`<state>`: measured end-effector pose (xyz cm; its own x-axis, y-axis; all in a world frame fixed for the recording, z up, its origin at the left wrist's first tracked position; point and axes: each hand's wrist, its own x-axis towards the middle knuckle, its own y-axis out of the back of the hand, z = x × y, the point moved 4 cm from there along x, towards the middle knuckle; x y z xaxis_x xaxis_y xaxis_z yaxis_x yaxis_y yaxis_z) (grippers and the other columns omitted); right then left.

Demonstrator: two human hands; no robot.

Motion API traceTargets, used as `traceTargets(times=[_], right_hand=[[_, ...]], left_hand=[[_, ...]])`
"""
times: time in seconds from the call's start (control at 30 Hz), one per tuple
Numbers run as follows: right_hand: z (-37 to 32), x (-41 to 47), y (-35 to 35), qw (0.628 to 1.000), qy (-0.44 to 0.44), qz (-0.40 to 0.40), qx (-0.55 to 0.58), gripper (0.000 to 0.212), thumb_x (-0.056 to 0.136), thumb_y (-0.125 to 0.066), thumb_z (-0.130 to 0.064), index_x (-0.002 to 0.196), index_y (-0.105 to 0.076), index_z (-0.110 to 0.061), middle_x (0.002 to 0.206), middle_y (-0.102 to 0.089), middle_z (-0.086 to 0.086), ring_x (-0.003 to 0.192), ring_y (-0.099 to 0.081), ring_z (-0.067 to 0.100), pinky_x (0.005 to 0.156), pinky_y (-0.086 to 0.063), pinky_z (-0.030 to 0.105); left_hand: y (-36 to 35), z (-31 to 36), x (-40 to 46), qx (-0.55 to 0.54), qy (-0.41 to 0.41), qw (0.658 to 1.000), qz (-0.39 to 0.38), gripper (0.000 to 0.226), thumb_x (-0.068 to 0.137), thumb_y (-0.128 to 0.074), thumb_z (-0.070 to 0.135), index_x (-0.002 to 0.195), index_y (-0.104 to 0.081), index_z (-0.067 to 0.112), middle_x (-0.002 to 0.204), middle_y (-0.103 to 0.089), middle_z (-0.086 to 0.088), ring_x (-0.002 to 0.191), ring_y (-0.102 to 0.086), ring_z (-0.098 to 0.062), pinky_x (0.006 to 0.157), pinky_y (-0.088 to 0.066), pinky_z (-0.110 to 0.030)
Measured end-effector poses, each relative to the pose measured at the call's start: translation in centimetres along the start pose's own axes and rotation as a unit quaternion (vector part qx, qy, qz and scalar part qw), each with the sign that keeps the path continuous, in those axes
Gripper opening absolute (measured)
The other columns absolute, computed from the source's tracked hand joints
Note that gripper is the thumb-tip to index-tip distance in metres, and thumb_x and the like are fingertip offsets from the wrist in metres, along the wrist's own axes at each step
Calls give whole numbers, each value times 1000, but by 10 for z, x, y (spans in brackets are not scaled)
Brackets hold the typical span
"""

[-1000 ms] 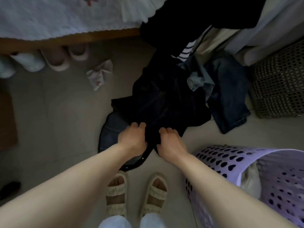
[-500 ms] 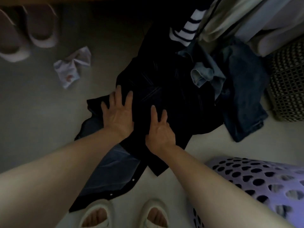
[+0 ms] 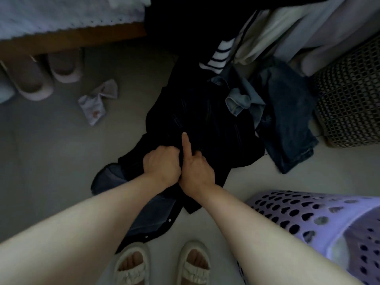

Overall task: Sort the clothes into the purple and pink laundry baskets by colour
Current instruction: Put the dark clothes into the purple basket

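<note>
One black garment [image 3: 207, 128] lies crumpled on the floor [image 3: 51, 161] right in front of the person's feet, soft and dark with faint ribbed lines, spilling over a bluish denim piece with snap studs [image 3: 148, 221]. Both hands are on it: the left hand [image 3: 161, 166] is clenched, its grip bunching a fold of the black cloth, and the right hand [image 3: 197, 171] just beside it has the index finger straight out on the fabric while the other fingers curl into the cloth, though how firm that grip is can't be told. One purple laundry basket [image 3: 308, 214], plastic with heart-shaped holes, stands at lower right, near the garment's edge. Behind the black piece sit one pair of dark jeans [image 3: 287, 124] and one striped top [image 3: 220, 56]. To the left there's open floor, with one crumpled pale sock [image 3: 96, 103] and two pink slippers [image 3: 47, 79] under the bed edge. One woven mesh basket [image 3: 349, 99] sits far right. Two cream sandals [image 3: 162, 264] show at the bottom.
</note>
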<state>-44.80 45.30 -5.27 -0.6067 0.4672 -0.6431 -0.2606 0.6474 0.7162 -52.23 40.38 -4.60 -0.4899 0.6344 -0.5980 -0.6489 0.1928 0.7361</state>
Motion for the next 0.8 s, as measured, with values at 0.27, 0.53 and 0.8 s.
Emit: traceTargets(times=[0.27,0.53,0.8], right_hand=[[-36,-75,109,1000,8,13,-24,35,94,-47,-8,128,-39,-11,117,-51,15,100,-56,30,69,-41,34],[-75,-162,211,995,34,91,-19,25,91,-41,-2,115,-46,-8,111,-56,15,101,-58,34,72,-40,35],[-111,-241,314,990,41,133,-22,14,86,-46,-2,96,-41,-11,98,-59,13,98,-60,33,68,-38,33]], left_hand=[[104,32,-79,-31,34,999,-8,13,77,-53,5,81,-58,16,74,-52,5,71,-52,-17,52,-37,-26],[211,71,-157,-25,52,998,3,17,78,-59,10,81,-51,25,86,-54,1,93,-60,-27,65,-38,-31],[299,112,-216,13,3,1000,14,23,79,-68,28,100,-60,24,106,-62,-2,102,-61,-25,69,-42,-30]])
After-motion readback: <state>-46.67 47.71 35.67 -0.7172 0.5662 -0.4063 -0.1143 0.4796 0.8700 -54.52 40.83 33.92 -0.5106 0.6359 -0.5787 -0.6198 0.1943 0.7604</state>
